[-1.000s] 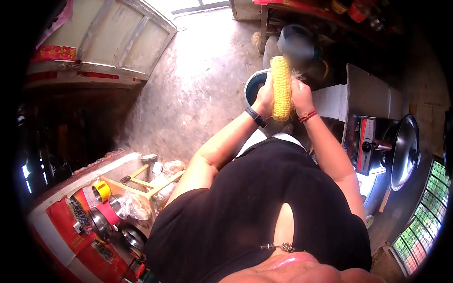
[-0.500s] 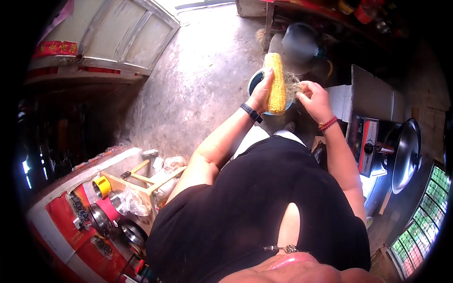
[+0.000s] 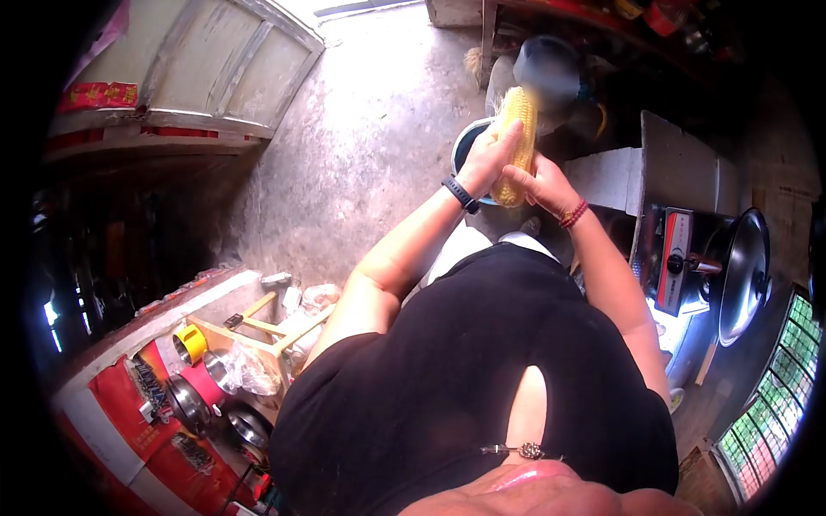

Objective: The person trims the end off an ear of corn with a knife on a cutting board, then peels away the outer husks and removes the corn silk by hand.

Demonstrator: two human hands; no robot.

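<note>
A yellow ear of corn (image 3: 521, 116), its husk off, stands lengthwise between my hands. My left hand (image 3: 489, 162), with a dark band at the wrist, is closed round its left side. On the lower right, my right hand (image 3: 548, 184) grips the cob, thumb in front and fingers partly hidden behind it. Some pale threads show at the corn's upper left edge. Beneath my hands is a bucket (image 3: 459, 146) with a pale blue rim, mostly covered by my left hand and the corn.
A cardboard sheet (image 3: 671, 163) stands at the right, near a gas stove (image 3: 676, 258) and a large metal lid (image 3: 742, 277). At lower left are a yellow mug (image 3: 191, 343) and metal pots. Another bucket (image 3: 547, 69) sits beyond the corn.
My right hand has moved left from beside the corn, where it held a tuft of corn silk, onto the cob. The corn has shifted slightly right and up.
</note>
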